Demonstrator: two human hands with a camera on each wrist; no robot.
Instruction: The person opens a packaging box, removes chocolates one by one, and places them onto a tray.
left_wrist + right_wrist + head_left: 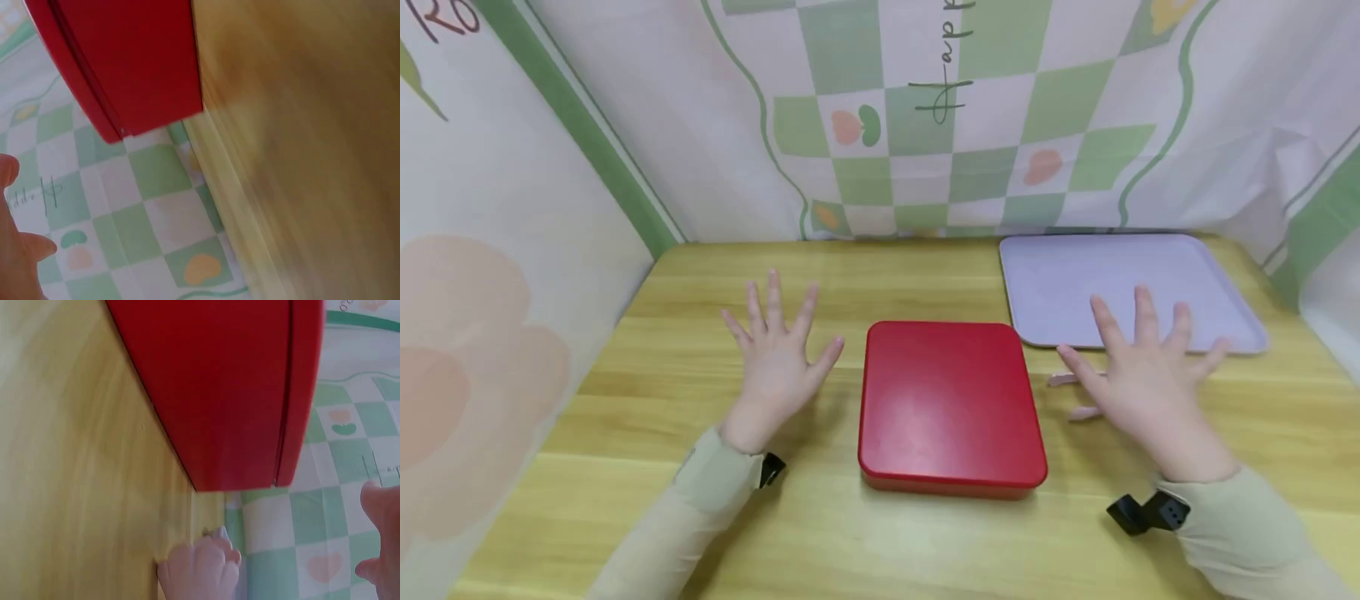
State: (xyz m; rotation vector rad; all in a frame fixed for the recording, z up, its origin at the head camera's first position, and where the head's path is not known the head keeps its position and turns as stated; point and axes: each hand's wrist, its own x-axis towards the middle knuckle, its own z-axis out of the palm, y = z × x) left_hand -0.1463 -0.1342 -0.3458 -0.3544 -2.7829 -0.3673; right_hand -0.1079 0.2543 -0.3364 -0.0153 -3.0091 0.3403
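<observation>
A red box [951, 404] with its lid on sits on the wooden table between the two hands. To its left my left hand [775, 371] is held with all fingers spread, gripping nothing. My right hand [1153, 392] is spread the same way on the box's other side, its fingertips overlapping the near edge of a pale purple tray [1127, 292]. Partly hidden beneath that hand lies a pale pink thing with two slim arms [1084, 412]; the right wrist view shows a rounded, paw-like pink end [200, 572]. The box's side wall [137, 62] fills much of each wrist view.
Behind the wooden table [820, 542] hangs a white cloth with green checks [917, 167], and another printed cloth [490, 250] stands along the left. The tray is at the back right, close to the box's far corner. Black wrist straps [1146, 512] show at both sleeves.
</observation>
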